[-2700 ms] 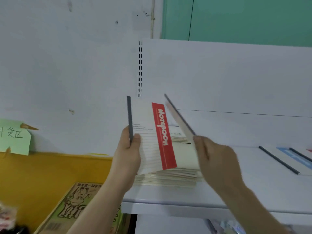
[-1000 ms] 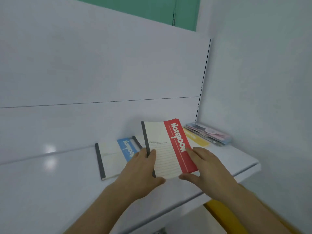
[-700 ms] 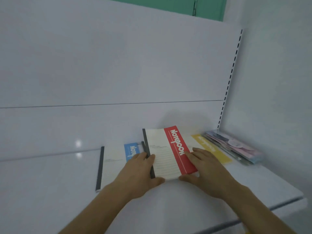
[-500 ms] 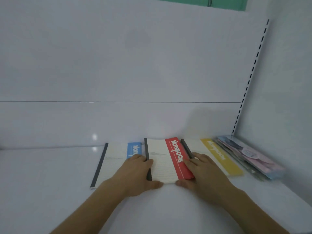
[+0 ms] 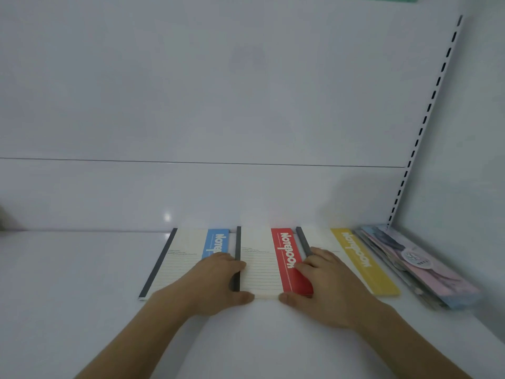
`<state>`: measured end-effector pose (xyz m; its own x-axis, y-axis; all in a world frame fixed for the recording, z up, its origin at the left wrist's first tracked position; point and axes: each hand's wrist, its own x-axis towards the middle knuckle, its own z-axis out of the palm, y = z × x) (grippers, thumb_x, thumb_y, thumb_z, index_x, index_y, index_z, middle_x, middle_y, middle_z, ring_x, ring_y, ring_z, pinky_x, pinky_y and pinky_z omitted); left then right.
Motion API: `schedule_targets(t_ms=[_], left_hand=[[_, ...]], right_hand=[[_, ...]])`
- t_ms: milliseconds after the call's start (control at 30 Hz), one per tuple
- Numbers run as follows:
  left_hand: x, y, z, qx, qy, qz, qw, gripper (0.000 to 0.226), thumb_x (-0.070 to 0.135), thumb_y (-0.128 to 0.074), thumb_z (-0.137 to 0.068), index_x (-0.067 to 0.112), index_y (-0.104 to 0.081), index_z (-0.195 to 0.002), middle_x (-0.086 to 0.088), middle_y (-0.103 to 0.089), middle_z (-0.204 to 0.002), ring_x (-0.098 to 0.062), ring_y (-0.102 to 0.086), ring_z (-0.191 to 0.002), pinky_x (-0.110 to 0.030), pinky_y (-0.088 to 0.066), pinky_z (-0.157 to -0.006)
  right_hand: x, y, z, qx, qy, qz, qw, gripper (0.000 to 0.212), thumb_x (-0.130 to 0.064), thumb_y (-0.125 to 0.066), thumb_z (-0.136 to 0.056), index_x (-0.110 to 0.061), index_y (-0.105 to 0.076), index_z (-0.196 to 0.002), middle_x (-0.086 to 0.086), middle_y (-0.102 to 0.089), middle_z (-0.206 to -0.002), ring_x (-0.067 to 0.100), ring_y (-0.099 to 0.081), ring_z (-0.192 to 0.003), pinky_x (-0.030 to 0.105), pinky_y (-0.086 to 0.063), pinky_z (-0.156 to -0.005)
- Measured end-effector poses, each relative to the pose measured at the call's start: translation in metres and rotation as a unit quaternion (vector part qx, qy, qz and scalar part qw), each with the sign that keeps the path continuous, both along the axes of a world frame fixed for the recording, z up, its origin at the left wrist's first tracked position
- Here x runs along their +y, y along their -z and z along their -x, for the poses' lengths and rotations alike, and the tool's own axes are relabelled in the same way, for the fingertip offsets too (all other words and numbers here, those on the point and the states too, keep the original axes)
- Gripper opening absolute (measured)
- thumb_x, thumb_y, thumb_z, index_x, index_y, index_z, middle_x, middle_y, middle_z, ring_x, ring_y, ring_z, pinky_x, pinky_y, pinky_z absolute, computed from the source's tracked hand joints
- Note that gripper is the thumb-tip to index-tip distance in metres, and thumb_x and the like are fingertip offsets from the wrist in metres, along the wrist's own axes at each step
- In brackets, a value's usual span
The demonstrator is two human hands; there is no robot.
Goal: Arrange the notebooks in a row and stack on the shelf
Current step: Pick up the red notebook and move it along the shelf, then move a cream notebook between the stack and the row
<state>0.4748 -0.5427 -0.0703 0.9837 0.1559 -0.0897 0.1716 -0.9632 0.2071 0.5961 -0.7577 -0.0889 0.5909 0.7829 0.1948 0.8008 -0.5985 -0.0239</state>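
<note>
While the red notebook [image 5: 269, 265] is lying flat on the white shelf [image 5: 82, 269], between the blue notebook [image 5: 185, 255] and the yellow notebook [image 5: 352, 258], we are flattening our left hand [image 5: 216, 285] and right hand [image 5: 325, 288] spread against its left and right near corners, thumbs at its near edge.

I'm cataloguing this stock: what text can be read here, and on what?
"Notebook": blue band of the left notebook, partly hidden by the left hand.
"Notebook": red band of the middle notebook.
"Notebook": yellow band of the right notebook.
Small cover print and the round label on the pastel stack: too blurred.
</note>
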Motion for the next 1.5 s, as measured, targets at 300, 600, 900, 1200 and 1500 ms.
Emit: schedule_targets(t_ms=[300, 600, 900, 1200, 1500], left_hand=[[-0.005, 0.004, 0.016, -0.106, -0.022, -0.022, 0.994, 0.077, 0.064, -0.050, -0.090, 0.026, -0.026, -0.153, 0.008, -0.028, -0.157, -0.015, -0.016, -0.148, -0.037, -0.021, -0.121], [0.029, 0.002, 0.105, -0.296, -0.166, -0.068, 0.938, 0.048, 0.048, -0.051, -0.092, 0.019, -0.059, -0.129, 0.001, -0.059, -0.133, -0.024, -0.051, -0.128, -0.039, -0.039, -0.110], [0.112, -0.009, 0.268, -0.286, -0.272, -0.101, 0.913, 0.059, 0.055, -0.042, -0.097, 0.025, -0.042, -0.148, 0.002, -0.038, -0.156, -0.020, -0.024, -0.148, -0.036, -0.020, -0.120], [0.225, -0.018, 0.438, -0.291, -0.335, -0.110, 0.889, 0.058, 0.054, -0.042, -0.096, 0.022, -0.045, -0.144, 0.003, -0.045, -0.149, -0.019, -0.033, -0.142, -0.037, -0.030, -0.117], [0.339, -0.016, 0.494, -0.300, -0.372, -0.103, 0.872, 0.059, 0.054, -0.041, -0.098, 0.023, -0.039, -0.148, 0.007, -0.042, -0.150, -0.015, -0.031, -0.142, -0.033, -0.028, -0.115]], right_hand=[[0.004, -0.010, 0.016, -0.015, 0.015, -0.045, 0.999, 0.074, -0.074, -0.032, -0.086, -0.027, -0.036, -0.143, -0.007, -0.034, -0.147, 0.018, -0.017, -0.143, 0.032, -0.019, -0.117], [0.073, -0.020, 0.099, 0.013, -0.062, -0.069, 0.996, 0.075, -0.072, -0.021, -0.089, -0.032, -0.013, -0.151, -0.008, -0.007, -0.160, 0.014, 0.007, -0.147, 0.027, 0.006, -0.110], [0.183, -0.039, 0.238, 0.014, -0.138, -0.099, 0.985, 0.081, -0.073, -0.014, -0.085, -0.029, -0.009, -0.152, -0.006, -0.003, -0.161, 0.013, 0.009, -0.147, 0.030, 0.005, -0.115], [0.314, -0.033, 0.386, 0.034, -0.197, -0.109, 0.974, 0.078, -0.071, -0.015, -0.090, -0.025, -0.011, -0.153, -0.003, -0.004, -0.161, 0.014, 0.010, -0.147, 0.030, 0.003, -0.117], [0.446, -0.048, 0.438, 0.019, -0.238, -0.135, 0.962, 0.077, -0.068, -0.016, -0.090, -0.022, -0.014, -0.152, -0.002, -0.011, -0.159, 0.015, 0.000, -0.146, 0.031, -0.007, -0.120]])
